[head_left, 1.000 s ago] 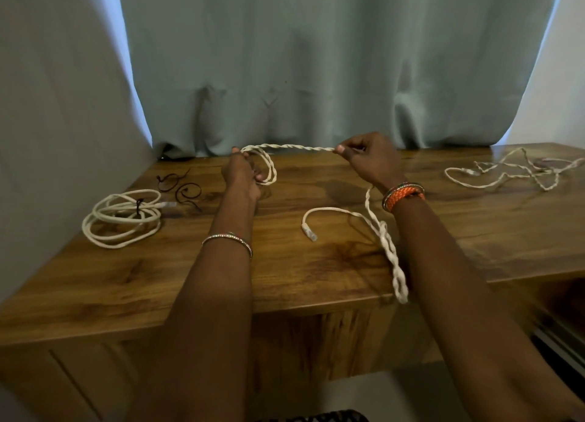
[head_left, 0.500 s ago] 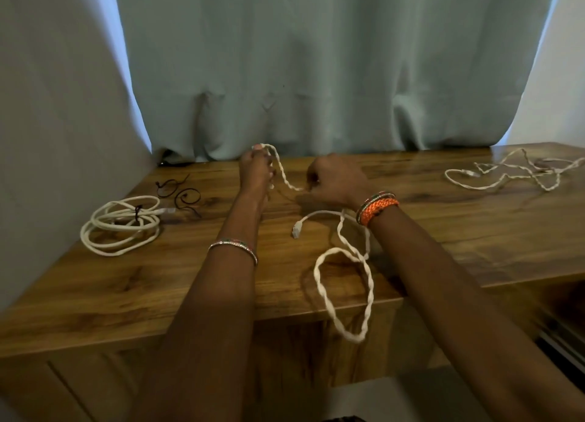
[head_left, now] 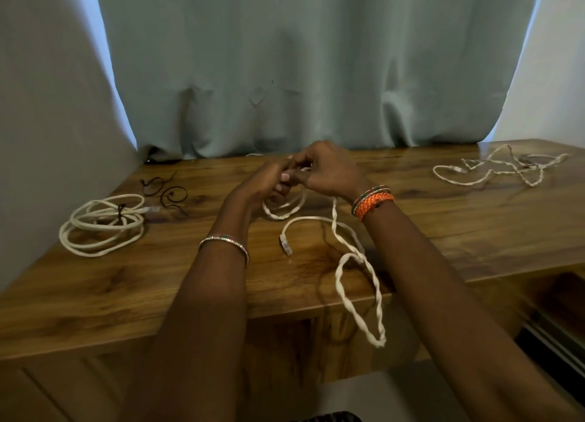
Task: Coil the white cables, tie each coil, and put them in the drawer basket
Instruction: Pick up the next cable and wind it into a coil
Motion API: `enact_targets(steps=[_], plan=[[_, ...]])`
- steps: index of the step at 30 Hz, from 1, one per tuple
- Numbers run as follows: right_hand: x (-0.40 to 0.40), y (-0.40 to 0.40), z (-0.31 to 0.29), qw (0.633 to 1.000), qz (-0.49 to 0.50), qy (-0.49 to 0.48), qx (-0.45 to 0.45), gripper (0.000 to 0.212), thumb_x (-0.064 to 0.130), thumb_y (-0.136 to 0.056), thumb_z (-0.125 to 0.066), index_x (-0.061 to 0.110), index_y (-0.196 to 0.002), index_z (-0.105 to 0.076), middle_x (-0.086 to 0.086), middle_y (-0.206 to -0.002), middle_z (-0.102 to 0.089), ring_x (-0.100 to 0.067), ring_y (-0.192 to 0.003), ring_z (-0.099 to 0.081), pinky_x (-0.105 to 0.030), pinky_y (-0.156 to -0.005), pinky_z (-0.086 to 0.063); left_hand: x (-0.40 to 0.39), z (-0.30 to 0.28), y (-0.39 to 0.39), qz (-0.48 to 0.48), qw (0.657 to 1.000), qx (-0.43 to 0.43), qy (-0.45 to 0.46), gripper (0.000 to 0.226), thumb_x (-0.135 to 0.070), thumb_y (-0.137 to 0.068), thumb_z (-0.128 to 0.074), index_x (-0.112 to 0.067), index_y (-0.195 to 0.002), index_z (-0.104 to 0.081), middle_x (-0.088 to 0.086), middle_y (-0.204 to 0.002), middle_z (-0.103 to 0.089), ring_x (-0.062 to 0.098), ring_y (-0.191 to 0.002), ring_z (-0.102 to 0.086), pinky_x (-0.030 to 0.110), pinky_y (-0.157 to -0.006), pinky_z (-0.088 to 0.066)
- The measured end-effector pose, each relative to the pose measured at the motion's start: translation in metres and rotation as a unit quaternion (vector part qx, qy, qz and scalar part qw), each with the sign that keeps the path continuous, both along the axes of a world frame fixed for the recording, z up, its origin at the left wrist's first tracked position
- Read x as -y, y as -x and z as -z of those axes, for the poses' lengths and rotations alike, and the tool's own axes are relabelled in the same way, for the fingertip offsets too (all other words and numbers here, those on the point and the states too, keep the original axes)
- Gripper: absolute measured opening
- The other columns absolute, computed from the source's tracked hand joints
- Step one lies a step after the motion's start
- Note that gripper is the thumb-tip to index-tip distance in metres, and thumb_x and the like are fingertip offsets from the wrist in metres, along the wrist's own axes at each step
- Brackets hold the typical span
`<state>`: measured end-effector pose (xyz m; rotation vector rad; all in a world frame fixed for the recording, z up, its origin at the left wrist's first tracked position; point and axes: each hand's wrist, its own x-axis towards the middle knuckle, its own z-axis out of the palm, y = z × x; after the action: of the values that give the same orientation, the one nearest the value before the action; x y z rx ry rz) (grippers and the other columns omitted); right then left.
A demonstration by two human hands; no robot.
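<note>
Both hands have closed together since a moment ago, when they stood apart with a stretch of cable between them. Now the left hand (head_left: 269, 181) and right hand (head_left: 326, 170) meet above the far middle of the wooden table (head_left: 95, 295), fingers curled and pinching the twisted white cable (head_left: 357, 282). A small loop of it (head_left: 285, 205) hangs beneath the left hand, likely the gathering point so that each new turn stacks on the last. The slack trails toward the table's near edge and droops over it, while the plug end (head_left: 286, 246) lies flat near the table's middle.

At the table's left end rests a finished coil (head_left: 101, 224), bound with a dark tie; two spare dark ties (head_left: 164, 190) lie just behind it, probably kept handy for the next binding. Another loose white cable (head_left: 493, 170) sprawls at the table's right end. No drawer basket is visible.
</note>
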<state>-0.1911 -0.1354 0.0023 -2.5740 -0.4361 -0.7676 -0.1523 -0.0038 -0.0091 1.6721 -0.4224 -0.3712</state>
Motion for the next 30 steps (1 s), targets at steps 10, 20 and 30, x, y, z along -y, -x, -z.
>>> enact_targets(steps=[10, 20, 30], plan=[[0.024, 0.007, -0.008, 1.000, -0.006, 0.003, -0.014, 0.047, -0.006, -0.070, -0.054, 0.018, -0.108, -0.070, -0.005, -0.125, -0.049, -0.017, -0.114, -0.045, -0.024, -0.093, -0.044, -0.014, 0.006, -0.004, -0.009, 0.998, 0.050, 0.023, 0.047, -0.044, -0.093, -0.046, -0.018, -0.054, -0.046, -0.008, -0.035, -0.033, 0.004, -0.029, -0.022, 0.012, -0.035, -0.014], [0.104, 0.006, -0.011, 0.942, 0.184, -0.158, -0.231, 0.007, 0.000, -0.084, -0.064, 0.002, -0.080, -0.070, -0.006, -0.059, -0.064, -0.014, -0.052, -0.055, -0.019, -0.045, -0.045, -0.051, 0.004, -0.029, 0.052, 0.890, -0.154, 0.425, 0.035, -0.022, -0.083, -0.039, -0.019, -0.049, -0.040, -0.011, -0.041, -0.013, 0.005, -0.029, -0.007, 0.014, -0.027, -0.005], [0.138, 0.012, -0.022, 0.909, 0.353, -0.155, -0.161, 0.038, 0.020, -0.076, -0.066, -0.003, -0.106, -0.061, -0.022, -0.108, -0.064, -0.036, -0.098, -0.063, -0.030, -0.074, -0.046, -0.048, 0.012, -0.038, -0.291, 0.847, -0.085, 0.436, 0.038, -0.022, -0.094, -0.044, -0.019, -0.056, -0.036, -0.010, -0.027, -0.033, 0.001, -0.020, -0.028, 0.005, -0.028, -0.021]])
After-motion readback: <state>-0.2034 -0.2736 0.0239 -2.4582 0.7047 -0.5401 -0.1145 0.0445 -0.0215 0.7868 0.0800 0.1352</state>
